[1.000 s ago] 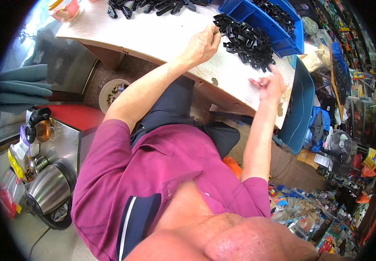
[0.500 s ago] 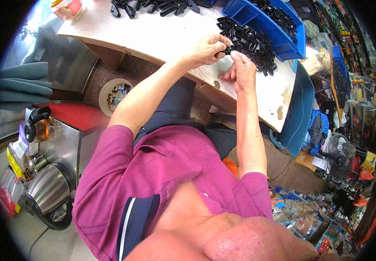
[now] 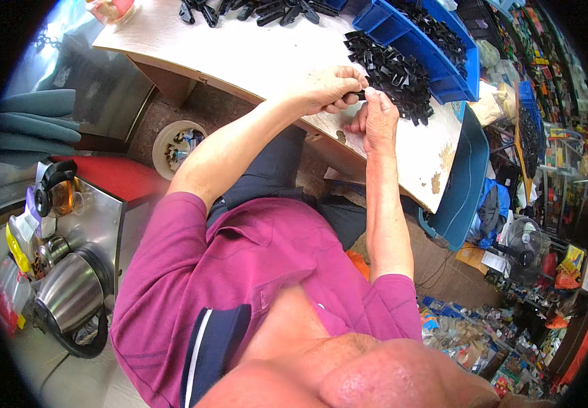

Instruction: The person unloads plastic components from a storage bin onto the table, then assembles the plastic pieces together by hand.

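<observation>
My left hand (image 3: 334, 90) and my right hand (image 3: 379, 124) meet over the near side of the white table (image 3: 253, 58). Pinched between the fingertips of both is a small black plastic piece (image 3: 361, 95); most of it is hidden by the fingers. Just beyond my hands lies a loose pile of small black plastic pieces (image 3: 392, 75). A blue bin (image 3: 454, 83) behind the pile holds more such pieces. Longer black clip-like parts (image 3: 287, 10) lie at the table's far edge.
A jar (image 3: 111, 8) stands at the table's far left corner. Below the table is a white bucket (image 3: 160, 151) with scraps. A steel kettle (image 3: 71, 294) is at lower left. A teal tub (image 3: 467, 183) adjoins the table's right end, with a fan (image 3: 526, 241) beyond.
Both hands have come slightly nearer to me, away from the pile, still pinching the small black piece. The fingers of my right hand have curled in closer.
</observation>
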{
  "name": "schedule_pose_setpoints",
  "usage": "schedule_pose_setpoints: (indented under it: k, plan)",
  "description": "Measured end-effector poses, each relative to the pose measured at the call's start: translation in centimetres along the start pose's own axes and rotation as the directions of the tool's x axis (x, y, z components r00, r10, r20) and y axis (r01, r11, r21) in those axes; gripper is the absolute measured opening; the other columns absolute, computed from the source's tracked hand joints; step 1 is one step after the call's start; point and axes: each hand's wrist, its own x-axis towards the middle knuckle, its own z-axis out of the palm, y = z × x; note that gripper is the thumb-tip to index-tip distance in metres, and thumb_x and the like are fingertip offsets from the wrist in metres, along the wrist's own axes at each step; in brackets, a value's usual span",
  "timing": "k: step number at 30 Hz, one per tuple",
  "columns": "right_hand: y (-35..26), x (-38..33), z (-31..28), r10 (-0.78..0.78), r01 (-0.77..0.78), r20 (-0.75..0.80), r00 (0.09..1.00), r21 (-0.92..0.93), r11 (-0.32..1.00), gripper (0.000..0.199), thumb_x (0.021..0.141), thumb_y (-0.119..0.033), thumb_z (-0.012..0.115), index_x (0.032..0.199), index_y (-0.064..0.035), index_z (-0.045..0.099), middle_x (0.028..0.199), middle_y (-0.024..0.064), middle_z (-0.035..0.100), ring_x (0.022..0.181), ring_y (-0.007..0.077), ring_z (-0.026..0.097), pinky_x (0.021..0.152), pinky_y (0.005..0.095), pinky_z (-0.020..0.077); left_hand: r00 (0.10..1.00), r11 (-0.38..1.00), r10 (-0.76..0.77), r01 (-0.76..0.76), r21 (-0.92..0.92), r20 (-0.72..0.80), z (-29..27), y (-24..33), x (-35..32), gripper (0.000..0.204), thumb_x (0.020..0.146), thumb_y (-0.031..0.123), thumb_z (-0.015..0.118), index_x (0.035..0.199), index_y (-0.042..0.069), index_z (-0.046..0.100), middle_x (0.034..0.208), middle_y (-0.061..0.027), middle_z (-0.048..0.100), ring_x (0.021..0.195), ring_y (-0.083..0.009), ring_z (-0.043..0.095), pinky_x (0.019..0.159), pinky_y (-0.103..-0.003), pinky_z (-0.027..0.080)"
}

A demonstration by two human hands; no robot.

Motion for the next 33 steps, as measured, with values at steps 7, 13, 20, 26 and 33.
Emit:
schedule_pose_setpoints:
  k: [7,13,20,26,33]
  plan:
    - [0.6,-0.3,0.2,-0.051,0.058,-0.131,0.990,0.049,0.997,0.033,0.101,-0.030,0.054,0.080,-0.0057,0.049,0.049,0.0001,0.038,0.037,0.0115,0.040,0.037,0.0347,0.0514,0.498,0.022,0.859,0.193,0.981,-0.117,-7.2,3.9,3.3,0.023,0.089,0.018,0.060,0.104,0.000,0.064,0.099,-0.0201,0.066,0.090,-0.0388,0.068,0.080,-0.051,0.054]
    - [0.0,-0.3,1.1,-0.036,0.044,-0.175,0.984,0.041,0.998,0.032,0.101,-0.031,0.052,0.081,-0.0068,0.047,0.046,-0.0008,0.032,0.037,0.0119,0.037,0.037,0.0369,0.0516,0.614,-0.109,0.775,0.362,0.926,-0.149,-11.9,5.0,5.4,0.014,0.084,0.011,0.060,0.096,0.004,0.063,0.101,-0.0181,0.063,0.094,-0.0367,0.064,0.079,-0.047,0.051]
    - [-0.1,-0.6,1.1,-0.052,0.059,-0.184,0.982,0.034,0.998,0.032,0.102,-0.030,0.051,0.080,-0.0069,0.046,0.047,-0.0006,0.033,0.036,0.0114,0.036,0.036,0.0355,0.0508,0.699,-0.142,0.714,0.175,0.974,-0.022,-9.8,4.6,4.4,0.015,0.083,0.007,0.058,0.097,0.002,0.061,0.091,-0.0228,0.070,0.088,-0.0400,0.070,0.078,-0.048,0.054]
    - [0.2,-0.4,1.2,-0.085,0.099,-0.216,0.973,0.057,0.993,0.035,0.101,-0.032,0.052,0.079,-0.0052,0.048,0.051,0.0017,0.041,0.037,0.0106,0.040,0.033,0.0322,0.0494,0.563,0.240,0.820,-0.165,0.957,-0.109,-8.1,2.4,2.5,0.035,0.091,0.026,0.069,0.116,0.003,0.061,0.089,-0.0160,0.072,0.072,-0.0223,0.073,0.063,-0.035,0.058]
    - [0.3,-0.3,1.0,-0.085,0.107,-0.273,0.958,0.065,0.992,0.033,0.101,-0.030,0.050,0.081,-0.0046,0.048,0.050,0.0013,0.038,0.037,0.0115,0.039,0.036,0.0352,0.0515,0.726,0.201,0.686,-0.131,0.971,-0.044,-4.0,0.2,-1.0,0.030,0.094,0.025,0.066,0.106,-0.002,0.061,0.087,-0.0205,0.070,0.077,-0.0325,0.070,0.072,-0.041,0.054]
